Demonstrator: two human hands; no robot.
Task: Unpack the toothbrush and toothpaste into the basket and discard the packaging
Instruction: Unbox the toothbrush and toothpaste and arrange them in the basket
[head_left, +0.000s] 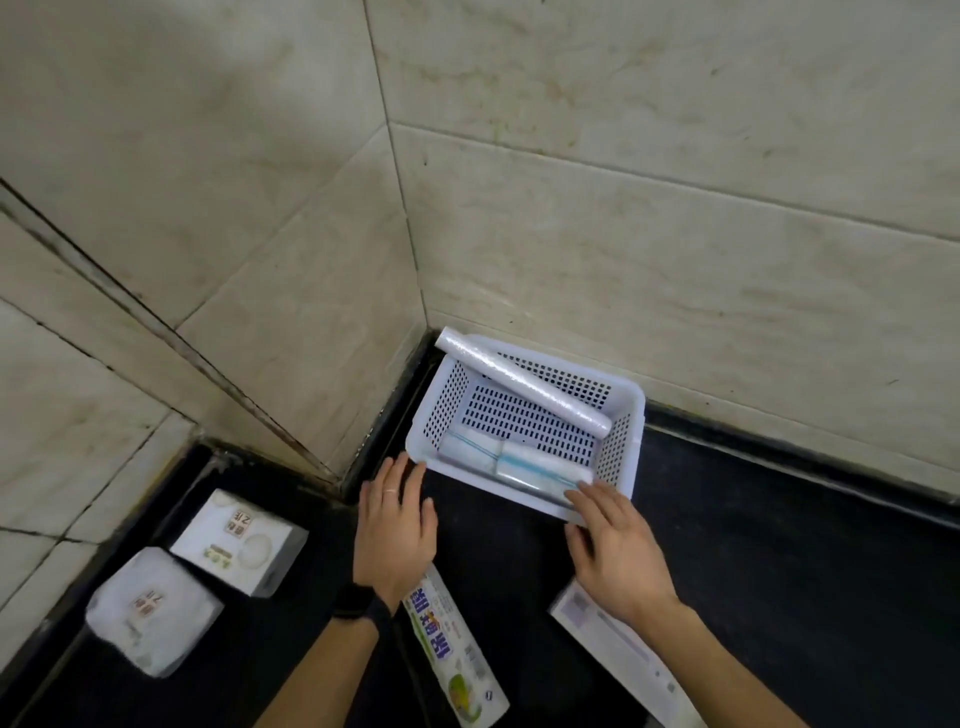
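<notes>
1. White perforated basket (530, 415) in the corner of the dark desk (779, 545), holding a long roll (522, 384) and wrapped packs (514, 460).
2. Left hand (396, 530) flat, grip wide, fingertips at the basket's near-left corner.
3. Right hand (615, 545) grip wide, empty, fingers on the near rim.
4. Printed tube package (454, 649) lying beside the left wrist.

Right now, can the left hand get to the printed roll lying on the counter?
Probably yes: the printed roll lies uncovered just beside the left hand, whose wrist overlaps its top end, and that hand looks empty.
</notes>
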